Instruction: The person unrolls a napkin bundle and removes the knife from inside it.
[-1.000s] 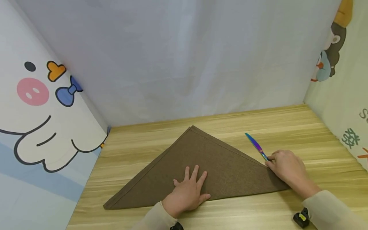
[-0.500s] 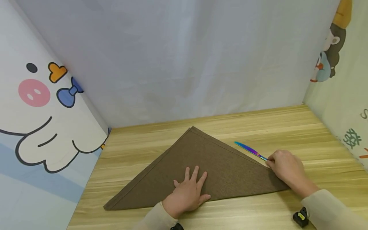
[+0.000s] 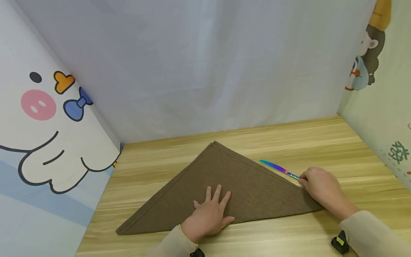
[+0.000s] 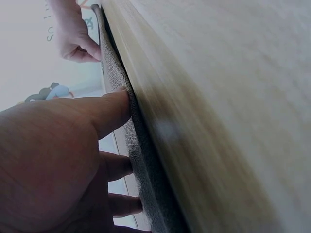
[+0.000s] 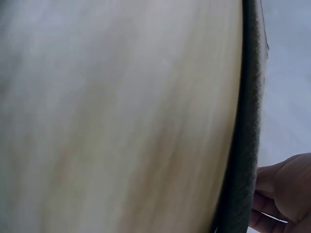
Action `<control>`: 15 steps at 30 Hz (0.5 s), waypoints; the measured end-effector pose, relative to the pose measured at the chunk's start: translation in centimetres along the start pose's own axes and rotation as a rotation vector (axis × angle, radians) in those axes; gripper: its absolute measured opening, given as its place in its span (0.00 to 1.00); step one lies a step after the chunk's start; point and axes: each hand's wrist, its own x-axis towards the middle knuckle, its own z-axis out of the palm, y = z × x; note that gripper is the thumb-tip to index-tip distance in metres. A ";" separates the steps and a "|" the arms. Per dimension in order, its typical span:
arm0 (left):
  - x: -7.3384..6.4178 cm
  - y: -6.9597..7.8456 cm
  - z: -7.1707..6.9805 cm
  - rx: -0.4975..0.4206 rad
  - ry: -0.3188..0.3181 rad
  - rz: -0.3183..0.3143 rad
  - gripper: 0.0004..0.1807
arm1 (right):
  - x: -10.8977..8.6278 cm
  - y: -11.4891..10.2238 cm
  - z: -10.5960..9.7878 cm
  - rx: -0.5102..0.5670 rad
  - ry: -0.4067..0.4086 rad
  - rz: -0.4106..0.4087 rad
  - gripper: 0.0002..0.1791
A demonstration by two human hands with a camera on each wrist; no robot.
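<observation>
A brown cloth (image 3: 257,189), folded into a triangle, lies flat with its point toward the back wall. My left hand (image 3: 208,216) rests on it near the front edge, fingers spread. The left wrist view shows the thumb and fingertips touching the cloth (image 4: 138,145). At the cloth's right corner, my right hand (image 3: 321,187) pinches the handle end of a rainbow-coloured table knife (image 3: 279,168). The blade points left and toward the back, just beyond the cloth's right slanted edge. Most of the handle is hidden by the fingers. In the right wrist view the curled right hand (image 5: 286,194) shows beside the cloth.
The wood-grain table (image 3: 346,150) reaches back to a pale grey curtain (image 3: 224,71). Walls with printed cartoon figures close it in on the left (image 3: 57,142) and right (image 3: 379,114). A small black device (image 3: 340,242) is on the right wrist.
The knife has swung counterclockwise, its tip moving left and toward me, so the blade now lies closer along the cloth's edge. The left hand and the cloth have stayed in place.
</observation>
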 end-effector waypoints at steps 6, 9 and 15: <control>-0.1 0.0 -0.1 0.001 0.003 0.002 0.42 | 0.2 -0.1 0.1 -0.073 0.042 -0.051 0.03; -0.1 0.0 -0.1 -0.004 0.004 0.004 0.42 | 0.1 0.1 -0.1 -0.082 0.034 -0.045 0.04; -0.2 0.1 -0.1 -0.009 0.000 0.000 0.42 | 0.8 1.1 -1.1 -0.099 -0.049 0.026 0.07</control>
